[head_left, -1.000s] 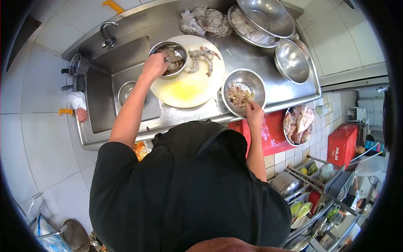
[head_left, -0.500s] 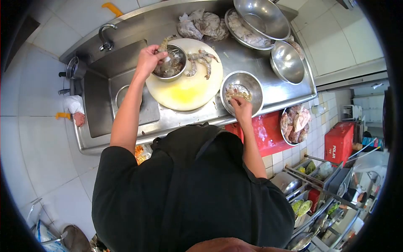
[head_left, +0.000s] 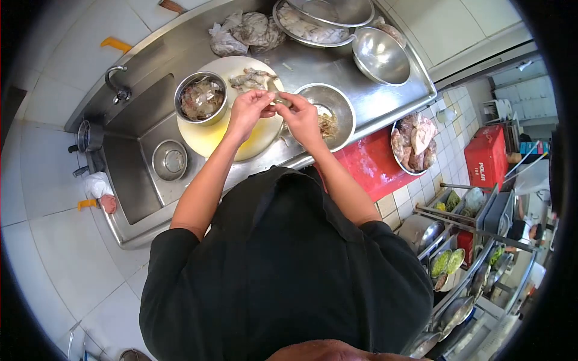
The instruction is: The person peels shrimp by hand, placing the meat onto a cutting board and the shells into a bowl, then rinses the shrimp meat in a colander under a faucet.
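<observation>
Pinching one shrimp (head_left: pixel 278 100) between them, the left hand (head_left: pixel 247 112) and right hand (head_left: pixel 301 117) meet above the board (head_left: pixel 211 135), just inside the counter's near edge (head_left: pixel 361 133). A red box (head_left: pixel 489 166) at right reads POLAR. Left of the hands sits a shrimp bowl (head_left: pixel 200 98); right, a shell bowl (head_left: pixel 332 111); farther, bare steel, then stacked bowls (head_left: pixel 337 15).

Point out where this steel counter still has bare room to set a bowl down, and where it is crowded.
Bare steel counter shows between the empty bowl and the counter's front edge. The sink basin is also open. Crowded: the cutting board with the shrimp bowl, both hands, and the back bags.
</observation>
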The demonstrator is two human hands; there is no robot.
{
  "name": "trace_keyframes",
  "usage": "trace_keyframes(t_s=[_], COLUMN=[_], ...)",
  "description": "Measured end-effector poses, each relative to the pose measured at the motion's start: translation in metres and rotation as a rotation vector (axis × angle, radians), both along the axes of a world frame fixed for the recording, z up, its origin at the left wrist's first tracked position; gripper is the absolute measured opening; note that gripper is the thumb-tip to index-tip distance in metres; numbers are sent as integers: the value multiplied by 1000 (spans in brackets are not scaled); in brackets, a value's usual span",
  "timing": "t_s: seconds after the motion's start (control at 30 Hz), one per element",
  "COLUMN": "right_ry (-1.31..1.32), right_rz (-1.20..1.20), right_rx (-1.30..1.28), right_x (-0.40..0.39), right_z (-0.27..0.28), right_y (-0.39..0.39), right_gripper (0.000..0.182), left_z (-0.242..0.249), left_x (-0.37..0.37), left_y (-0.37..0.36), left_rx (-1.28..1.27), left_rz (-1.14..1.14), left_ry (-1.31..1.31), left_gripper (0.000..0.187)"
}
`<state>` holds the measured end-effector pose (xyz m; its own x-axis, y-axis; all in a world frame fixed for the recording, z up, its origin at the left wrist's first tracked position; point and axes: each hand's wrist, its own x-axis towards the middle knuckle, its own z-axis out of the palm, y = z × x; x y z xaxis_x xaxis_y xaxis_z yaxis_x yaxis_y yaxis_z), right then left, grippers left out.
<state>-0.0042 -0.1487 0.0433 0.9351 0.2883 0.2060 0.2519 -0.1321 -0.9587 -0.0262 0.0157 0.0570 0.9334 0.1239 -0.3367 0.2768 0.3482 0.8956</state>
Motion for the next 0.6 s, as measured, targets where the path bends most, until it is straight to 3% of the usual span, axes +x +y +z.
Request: trace_keyframes(t_s=[0.03,0.07,0.1,0.2,0.27,0.33,0.37,0.47,0.6], right_ry=[252,506,587,781,798,771,615,-178,-309], right_rz=[15,29,39,133,146,53,-63,-120,-90], right_rx=[142,286,483,732,682,540,200,-265,-409], right_x=[4,6,8,11,11,12,12,7,7], right_z=[-7,-16,-21,-32,-38,-37,-36,-25,-25], right_y=[-8,-15,-20,-36,-43,-48,-51,-60,-64], right_gripper=[39,37,33,31,26,27,26,24,24], left_z=[-7,-13,-16,-34,-42,-38,-37,-41,-33], left_x=[1,2,3,12,18,23,24,25,24], left_y=[0,0,-2,-6,-14,-21,-23,-32,-41], left_rx=[189,541,891,997,552,501,492,525,587], left_rz=[17,55,92,-121,-340,-398,-439,-499,-529], left_ry=[-26,-249,-478,-627,-353,-281,-209,-85,-50], left_gripper=[33,36,39,40,34,25,23,18,18])
